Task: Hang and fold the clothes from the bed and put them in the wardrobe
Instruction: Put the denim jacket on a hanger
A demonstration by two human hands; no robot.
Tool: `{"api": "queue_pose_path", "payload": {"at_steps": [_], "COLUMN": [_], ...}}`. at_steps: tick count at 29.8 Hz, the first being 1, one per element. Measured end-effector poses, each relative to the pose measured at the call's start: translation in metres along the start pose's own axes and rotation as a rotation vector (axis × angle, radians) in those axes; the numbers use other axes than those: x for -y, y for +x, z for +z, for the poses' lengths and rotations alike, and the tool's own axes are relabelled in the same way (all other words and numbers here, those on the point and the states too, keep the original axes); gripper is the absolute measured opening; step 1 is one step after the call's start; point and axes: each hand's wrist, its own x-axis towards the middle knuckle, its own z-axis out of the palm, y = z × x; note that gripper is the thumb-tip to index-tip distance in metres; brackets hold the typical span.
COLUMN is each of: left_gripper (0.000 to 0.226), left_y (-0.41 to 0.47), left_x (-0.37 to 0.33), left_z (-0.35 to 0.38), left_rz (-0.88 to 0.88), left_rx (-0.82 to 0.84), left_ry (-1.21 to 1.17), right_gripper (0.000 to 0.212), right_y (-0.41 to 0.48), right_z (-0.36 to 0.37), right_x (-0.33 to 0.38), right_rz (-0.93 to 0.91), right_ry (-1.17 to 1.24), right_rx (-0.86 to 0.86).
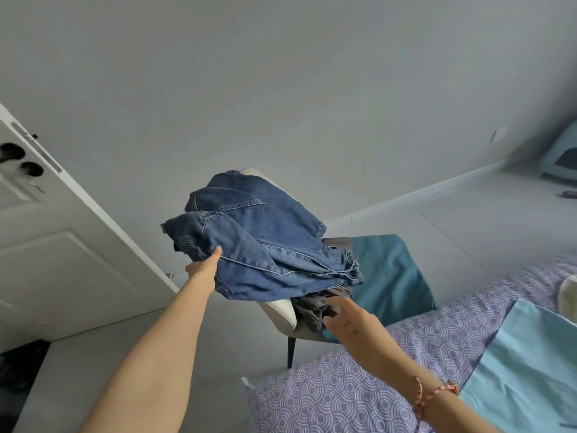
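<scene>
- Plain pale grey wall [281,89] fills the upper half of the view, meeting a light grey floor [468,214] at a white skirting.
- White panelled door [56,260] stands at the left edge, with dark round fittings near its top.
- Bed with a lilac cover printed in white concentric arcs [343,385] takes up the lower right; a light blue sheet [530,370] lies over it at the far right.
- Cream-seated chair on a dark leg [281,310] stands just beside the bed's corner, with a teal cloth [390,276] draped over its right side.
- Bundle of folded blue denim clothing [265,239] is held up over the chair, in front of its backrest, its seams and hems hanging loosely towards the right.
- Crumpled dark grey garment [312,307] hangs beneath the denim, down over the chair seat.
- Left hand [203,267] grips the denim bundle at its lower left edge: the thumb lies pressed on top of the cloth and the other fingers are hidden beneath it.
- Right hand [349,323] reaches out from over the bed, fingers extended, their tips touching the dark grey garment; whether they have pinched the cloth cannot be told.
- Thin red braided bracelet [437,392] circles the right wrist.
</scene>
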Motion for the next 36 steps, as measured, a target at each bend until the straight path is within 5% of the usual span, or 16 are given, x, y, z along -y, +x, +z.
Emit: {"api": "queue_pose_path", "payload": {"at_steps": [4,9,10,13,16,19,21,25,28,30,36], "left_gripper": [0.04,0.02,0.009,0.023,0.021,0.022,0.024,0.041,0.06,0.074,0.071], "left_y": [-0.022,-0.106,-0.125,-0.194,-0.248,-0.266,-0.29,-0.34,-0.342,-0.345,-0.422], "left_x": [0.001,0.013,0.02,0.019,0.025,0.04,0.061,0.112,0.127,0.117,0.081], "left_z": [0.016,0.022,0.022,0.013,0.006,-0.002,-0.008,-0.028,-0.038,-0.049,-0.118], "left_rz": [0.173,0.452,0.541,0.788,1.071,1.216,1.344,1.201,1.116,1.03,1.232], "left_rx": [-0.164,-0.147,-0.104,0.13,0.45,0.42,0.448,0.659,0.338,0.171,-0.104], "left_ry": [0.126,0.029,0.025,0.02,0.131,0.357,0.309,0.106,0.059,0.143,0.0], "right_gripper": [0.025,0.038,0.048,0.087,0.106,0.06,0.04,0.024,0.004,0.011,0.012], "right_y": [-0.005,-0.013,-0.012,-0.007,-0.011,-0.028,-0.051,-0.098,-0.148,-0.193,-0.349], "right_z": [0.0,-0.004,-0.006,-0.015,-0.02,-0.026,-0.035,-0.064,-0.094,-0.106,-0.128], "right_x": [-0.006,0.037,0.046,0.087,0.118,0.121,0.11,0.102,0.12,0.14,0.193], "right_rz": [0.049,-0.069,-0.107,-0.233,-0.092,0.065,0.098,0.009,-0.124,-0.231,-0.448], "right_ry": [0.09,0.157,0.157,-0.02,-0.082,-0.166,-0.145,0.047,0.199,0.282,0.391], "right_rx": [0.019,-0.029,-0.039,-0.066,-0.038,-0.262,-0.379,-0.449,-0.477,-0.44,-0.395]}}
